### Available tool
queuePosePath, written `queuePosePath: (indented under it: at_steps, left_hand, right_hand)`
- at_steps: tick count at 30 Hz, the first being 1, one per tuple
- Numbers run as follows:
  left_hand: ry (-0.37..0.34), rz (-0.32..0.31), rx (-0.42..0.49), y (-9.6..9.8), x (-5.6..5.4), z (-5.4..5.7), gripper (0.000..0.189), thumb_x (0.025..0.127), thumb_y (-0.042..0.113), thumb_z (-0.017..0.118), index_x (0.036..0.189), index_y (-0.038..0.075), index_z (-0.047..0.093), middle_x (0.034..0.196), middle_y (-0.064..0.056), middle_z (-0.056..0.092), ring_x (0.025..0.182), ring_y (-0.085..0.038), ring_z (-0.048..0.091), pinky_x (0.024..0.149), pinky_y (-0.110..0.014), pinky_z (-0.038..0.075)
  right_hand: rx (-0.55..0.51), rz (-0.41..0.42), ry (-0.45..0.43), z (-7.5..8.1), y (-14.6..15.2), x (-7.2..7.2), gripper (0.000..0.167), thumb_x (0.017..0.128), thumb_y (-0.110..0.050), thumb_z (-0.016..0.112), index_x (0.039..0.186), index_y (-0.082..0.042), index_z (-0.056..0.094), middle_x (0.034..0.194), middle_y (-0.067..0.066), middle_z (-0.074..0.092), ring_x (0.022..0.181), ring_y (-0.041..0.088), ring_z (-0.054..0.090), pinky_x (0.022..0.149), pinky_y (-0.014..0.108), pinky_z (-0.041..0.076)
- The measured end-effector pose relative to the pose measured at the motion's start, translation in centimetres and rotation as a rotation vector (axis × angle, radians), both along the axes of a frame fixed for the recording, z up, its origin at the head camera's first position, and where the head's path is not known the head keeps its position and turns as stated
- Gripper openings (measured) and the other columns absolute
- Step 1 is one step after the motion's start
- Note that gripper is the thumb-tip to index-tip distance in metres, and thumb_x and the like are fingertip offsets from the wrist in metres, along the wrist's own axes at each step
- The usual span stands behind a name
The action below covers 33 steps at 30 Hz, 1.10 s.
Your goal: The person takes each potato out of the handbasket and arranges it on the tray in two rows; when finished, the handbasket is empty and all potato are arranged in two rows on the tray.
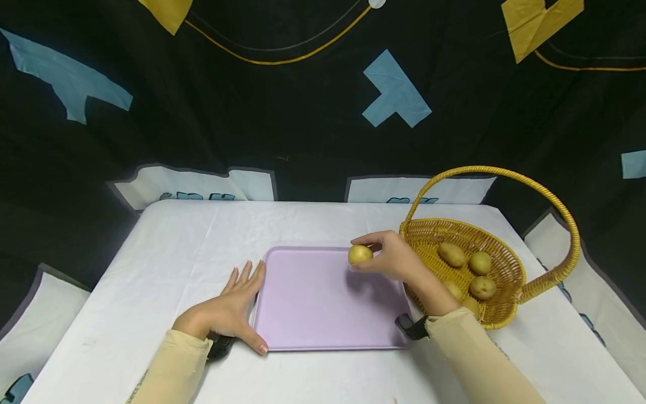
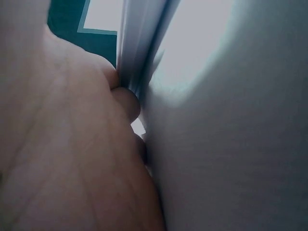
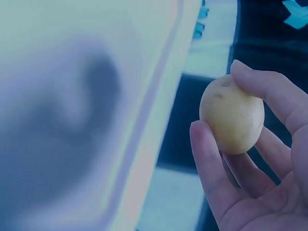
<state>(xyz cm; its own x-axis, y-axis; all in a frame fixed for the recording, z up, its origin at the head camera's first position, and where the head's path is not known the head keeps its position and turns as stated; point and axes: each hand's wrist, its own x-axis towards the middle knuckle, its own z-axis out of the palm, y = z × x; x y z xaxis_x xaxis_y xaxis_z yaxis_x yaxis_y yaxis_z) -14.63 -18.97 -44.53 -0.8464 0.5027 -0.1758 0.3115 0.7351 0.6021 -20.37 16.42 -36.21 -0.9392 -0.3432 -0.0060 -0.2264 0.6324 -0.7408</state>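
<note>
A small yellow potato [image 3: 233,115] is pinched between the thumb and fingers of my right hand [image 1: 391,258]. That hand holds it above the right part of a flat lilac tray [image 1: 313,303], and its shadow falls on the tray. At the tray's left edge rests my left hand [image 1: 227,308], fingers spread, thumb by the near left corner. In the left wrist view my left palm [image 2: 72,139] fills the left side, with fingertips against the tray's edge. Several more potatoes [image 1: 483,287] lie in the wicker basket [image 1: 512,269] to the right; my right forearm partly hides it.
The basket's tall arched handle [image 1: 570,224] rises over its right side. Under everything lies a white cloth-covered table [image 1: 166,264]. Behind the table hangs a black cloth [image 1: 282,123] with blue and yellow patches.
</note>
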Motion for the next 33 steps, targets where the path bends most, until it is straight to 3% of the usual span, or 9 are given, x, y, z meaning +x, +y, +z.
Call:
queuePosePath:
  at_steps: [6,15,24,33]
  left_hand:
    - [-0.010,0.005,-0.001,-0.1,0.2,0.0,0.166,0.044,0.067,0.092,0.159,-0.001,-0.007,0.165,-0.023,-0.009,0.148,-0.041,-0.022,0.115,-0.064,-0.013]
    - [-0.003,-0.004,-0.008,0.0,0.0,0.1,0.166,0.043,0.069,0.091,0.159,-0.001,-0.006,0.165,-0.023,-0.009,0.148,-0.041,-0.020,0.116,-0.063,-0.011]
    - [-0.011,-0.004,-0.007,0.1,-0.1,-0.1,0.165,0.044,0.068,0.092,0.160,0.000,-0.005,0.164,-0.025,-0.012,0.147,-0.043,-0.021,0.115,-0.065,-0.010]
    - [0.007,-0.015,-0.007,-0.1,-0.1,-0.2,0.165,0.045,0.070,0.090,0.159,-0.001,-0.006,0.164,-0.024,-0.011,0.148,-0.041,-0.020,0.116,-0.063,-0.012]
  right_hand:
    - [-0.043,-0.023,-0.056,-2.5,-3.6,-0.8,0.049,0.072,-0.018,0.092,0.117,-0.009,0.076,0.104,0.001,0.071,0.094,0.020,0.063,0.078,0.031,0.054]
    - [-0.127,-0.042,-0.134,-5.3,-8.4,-2.3,0.049,0.071,-0.015,0.092,0.117,-0.008,0.076,0.102,0.004,0.071,0.092,0.019,0.064,0.070,0.027,0.057]
    - [-0.096,0.000,-0.103,-6.4,-12.0,-2.3,0.051,0.073,-0.017,0.091,0.120,-0.007,0.075,0.104,0.004,0.072,0.091,0.015,0.064,0.077,0.026,0.055]
    - [-0.101,0.023,-0.056,-6.5,-14.4,-2.1,0.052,0.078,-0.020,0.088,0.125,-0.007,0.070,0.108,0.006,0.072,0.093,0.015,0.064,0.082,0.027,0.054]
